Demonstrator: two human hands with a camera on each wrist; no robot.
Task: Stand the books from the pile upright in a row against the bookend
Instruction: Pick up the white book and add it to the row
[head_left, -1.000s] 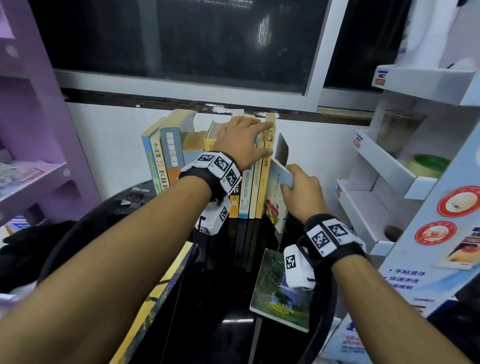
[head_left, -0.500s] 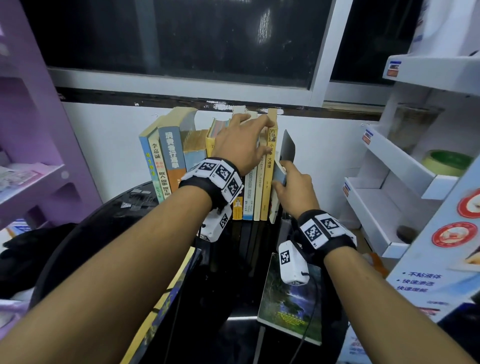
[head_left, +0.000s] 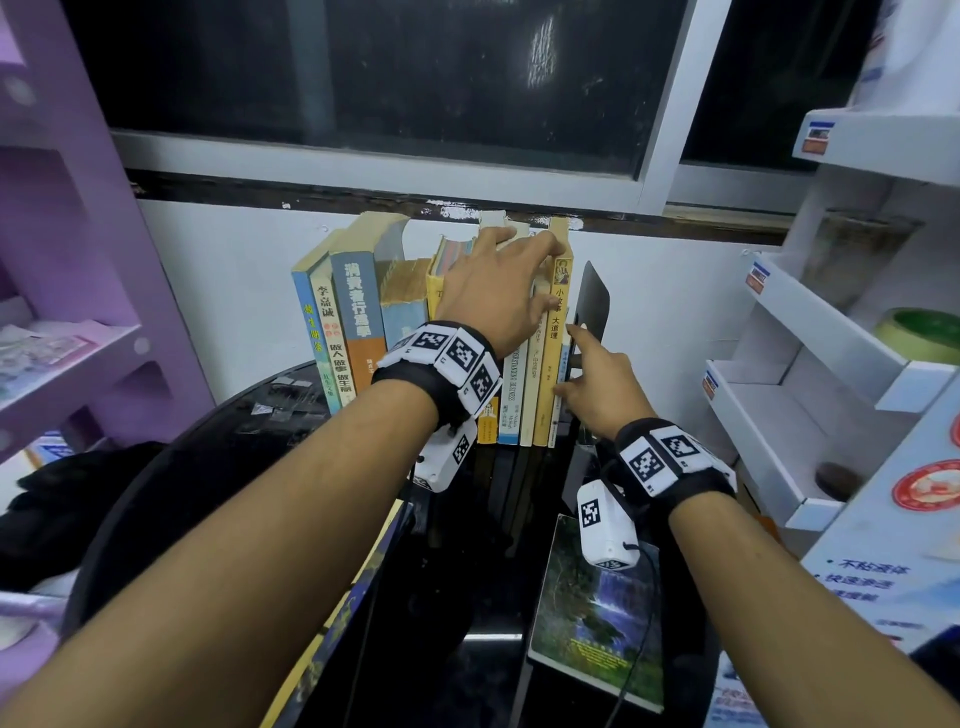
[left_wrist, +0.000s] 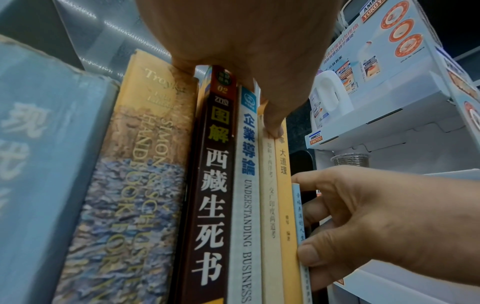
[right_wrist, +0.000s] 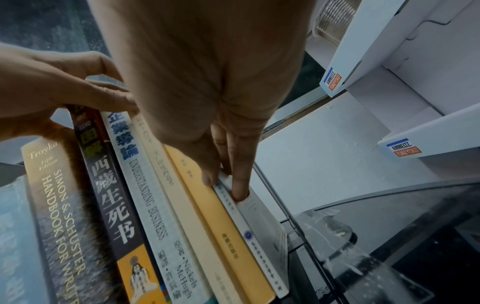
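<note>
Surface (head_left: 249, 467): dark and glossy, it carries your upright row; one green-covered book (head_left: 597, 613) lies flat near you
Row of books (head_left: 363, 322): spines face you, long axes vertical
Bookend (head_left: 592, 301): dark plate at the row's right end
Left hand (head_left: 493, 291): your grip spreads open over the book tops, steadying them
Right hand (head_left: 602, 384): nearer the thin book; straight fingertips push its spine
Thin blue book (left_wrist: 298, 209): upright between the yellow book (head_left: 556, 338) and the bookend; push away from you, I judge
</note>
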